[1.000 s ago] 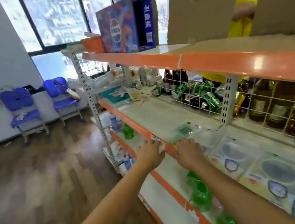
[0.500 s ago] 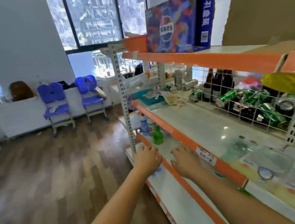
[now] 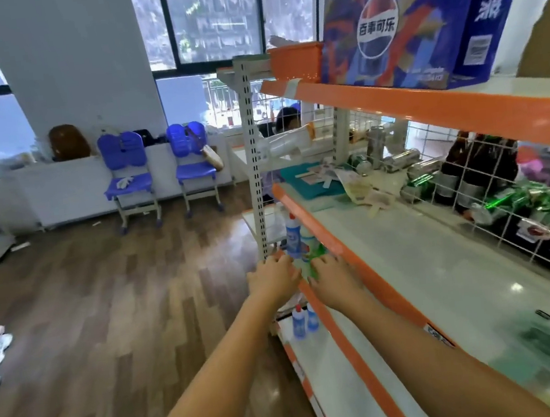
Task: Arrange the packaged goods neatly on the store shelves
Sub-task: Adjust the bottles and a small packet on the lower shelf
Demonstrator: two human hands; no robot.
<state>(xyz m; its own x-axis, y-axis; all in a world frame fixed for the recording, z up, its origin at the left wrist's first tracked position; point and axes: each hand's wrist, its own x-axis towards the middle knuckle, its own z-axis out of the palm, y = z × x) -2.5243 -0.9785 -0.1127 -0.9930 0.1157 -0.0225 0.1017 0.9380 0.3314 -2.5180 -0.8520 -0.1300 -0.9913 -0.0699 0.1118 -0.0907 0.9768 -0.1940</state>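
Hands moved from the flat packets to the shelf end at frame centre: left hand (image 3: 272,277) and right hand (image 3: 332,279), fingers extended, flank a green pack (image 3: 314,262); grip cannot be told. Bottles (image 3: 293,237) stand nearby, and the middle shelf (image 3: 423,260) is largely bare, so most stocking remains.

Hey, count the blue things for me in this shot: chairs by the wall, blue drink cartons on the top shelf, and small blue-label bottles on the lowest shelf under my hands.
Blue chairs: 2
Blue Pepsi carton on the top shelf: 1
Small blue-label bottles on the lowest shelf: 2
Total: 5
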